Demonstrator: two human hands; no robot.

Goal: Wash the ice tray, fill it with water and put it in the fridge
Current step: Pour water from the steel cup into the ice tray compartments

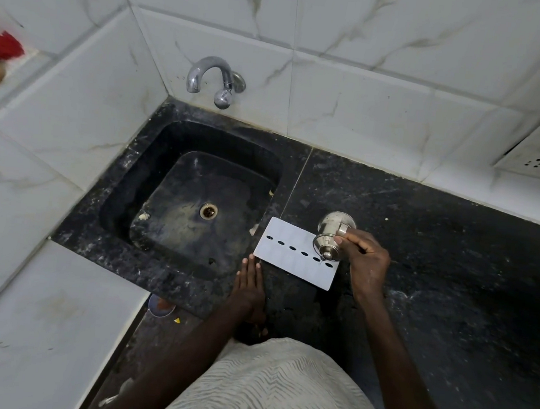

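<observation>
The left hand lies flat on the dark surface, fingers straight, its fingertips just beside the near left corner of the white ice tray. The right hand grips a small steel pot, tilted over the right end of the tray, which lies flat just right of the sink. Beyond, a tap sticks out of the tiled wall.

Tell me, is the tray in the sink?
No, the tray lies on the counter right of the sink, with the right hand tilting a steel cup over it.
</observation>
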